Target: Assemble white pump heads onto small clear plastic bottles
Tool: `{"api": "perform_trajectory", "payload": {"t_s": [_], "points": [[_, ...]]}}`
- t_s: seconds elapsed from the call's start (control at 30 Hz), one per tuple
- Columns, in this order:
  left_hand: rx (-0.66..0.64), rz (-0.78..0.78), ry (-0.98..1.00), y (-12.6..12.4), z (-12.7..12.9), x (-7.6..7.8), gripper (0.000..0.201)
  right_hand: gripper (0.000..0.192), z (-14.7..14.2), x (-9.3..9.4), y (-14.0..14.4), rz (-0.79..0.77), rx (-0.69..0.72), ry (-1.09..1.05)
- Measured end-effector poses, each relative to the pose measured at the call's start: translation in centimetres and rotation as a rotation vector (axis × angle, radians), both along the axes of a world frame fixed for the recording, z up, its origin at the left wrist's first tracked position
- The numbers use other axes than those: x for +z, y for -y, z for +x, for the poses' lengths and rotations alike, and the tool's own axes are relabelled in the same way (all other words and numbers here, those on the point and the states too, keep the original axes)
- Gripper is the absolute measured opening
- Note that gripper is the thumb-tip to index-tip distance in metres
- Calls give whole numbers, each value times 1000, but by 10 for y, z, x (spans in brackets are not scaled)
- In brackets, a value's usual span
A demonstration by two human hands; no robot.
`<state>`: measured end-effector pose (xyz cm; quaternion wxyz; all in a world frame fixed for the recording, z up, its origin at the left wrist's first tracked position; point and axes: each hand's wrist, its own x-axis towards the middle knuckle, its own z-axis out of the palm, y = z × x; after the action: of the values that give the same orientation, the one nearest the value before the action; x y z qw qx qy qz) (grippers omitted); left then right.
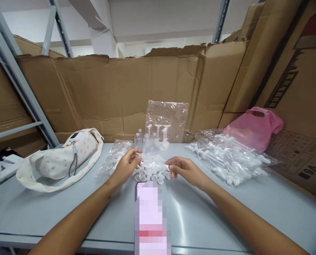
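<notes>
Both hands, left hand (126, 165) and right hand (184, 169), touch white caps (150, 173).

Readable text is scarce.

Cardboard box (304, 156), far right, leaning at the table edge: dark printed characters on its lower flap, seen upside down, looking like "V6" followed by a further mark; exact reading uncertain. Above them, rows of small dark print, too fine to make out.

Same box, upper panel: a large dark printed graphic running diagonally, its letters not legible.

Phone (152, 216), near centre on the table: screen blurred, nothing readable.

Clear bags, pink bag, cloth bag, cardboard wall behind: no legible lettering seen.
</notes>
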<state>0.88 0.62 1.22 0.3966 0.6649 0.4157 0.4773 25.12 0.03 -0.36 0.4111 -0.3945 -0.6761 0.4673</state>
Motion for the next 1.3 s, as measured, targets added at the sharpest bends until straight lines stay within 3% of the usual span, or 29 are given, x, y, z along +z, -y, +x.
{"api": "perform_trajectory", "payload": {"t_s": [0.27,0.43,0.57,0.67,0.8,0.83,1.07,1.17,1.3], "points": [[2,35,53,2,2,10,22,28,-23,6,8,-39,85,-2],[87,91,153,0,-16,30,22,35,-40,22,4,55,145,49],[211,90,303,3,-44,52,30,49,-55,32,-12,229,193,66],[294,22,372,7,-68,59,35,33,-75,36,-25,548,111,451],[330,-66,376,12,-96,45,43,20,-118,33,-41,1096,81,1042],[339,-95,365,14,-102,39,45,20,-130,31,-44,1148,105,1075],[415,-202,354,36,-135,10,51,15,-192,5,-58,1340,286,1131],[451,-236,377,45,-141,5,51,16,-194,5,-60,1371,278,1143],[459,-228,407,47,-147,-2,48,21,-179,20,-54,1378,208,1139]]}}
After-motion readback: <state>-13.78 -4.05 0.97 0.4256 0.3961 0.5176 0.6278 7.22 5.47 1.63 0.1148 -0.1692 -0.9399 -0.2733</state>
